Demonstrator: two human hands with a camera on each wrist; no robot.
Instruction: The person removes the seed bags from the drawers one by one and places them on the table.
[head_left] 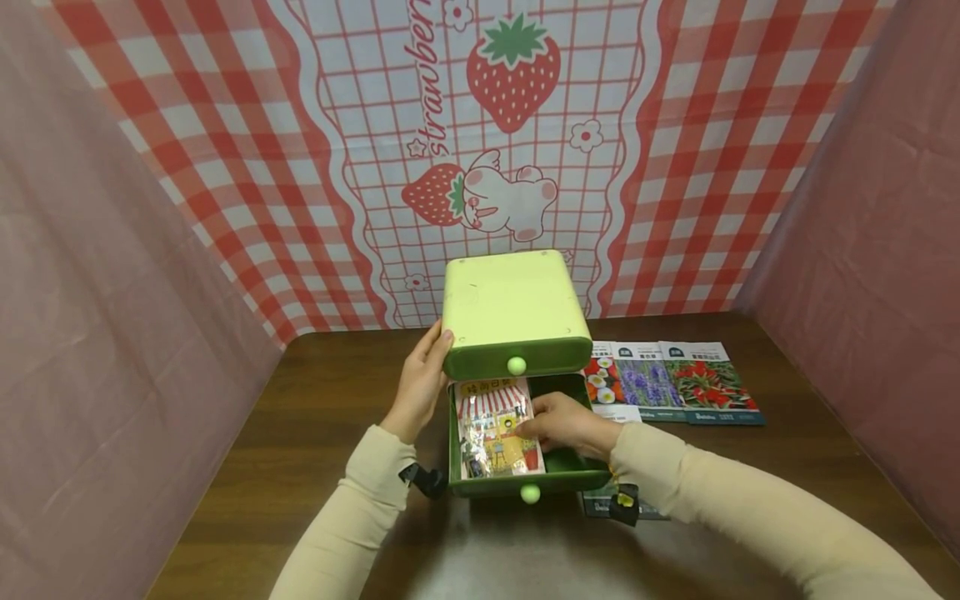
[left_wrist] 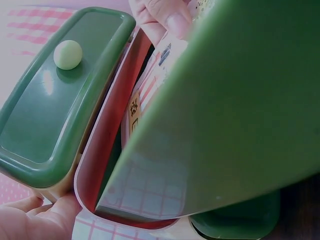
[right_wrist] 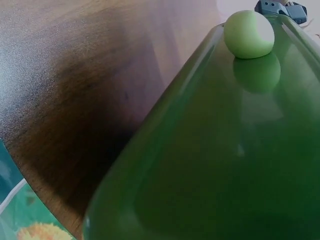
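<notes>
- Head: left hand [head_left: 417, 383] rests along the cabinet's [head_left: 517, 300] left side, fingers nearly straight; right hand [head_left: 570, 427] pinches the illustrated packet [head_left: 491, 429], lying left within the open drawer [head_left: 487, 487], room at its right; backdrop [head_left: 300, 292] reads "strawber…".
- Left wrist: right thumb atop packet; Chinese characters visible.
- Right wrist: rounded drawer edge, knob [right_wrist: 249, 34]; flowered packet's [right_wrist: 37, 222] corner.
</notes>
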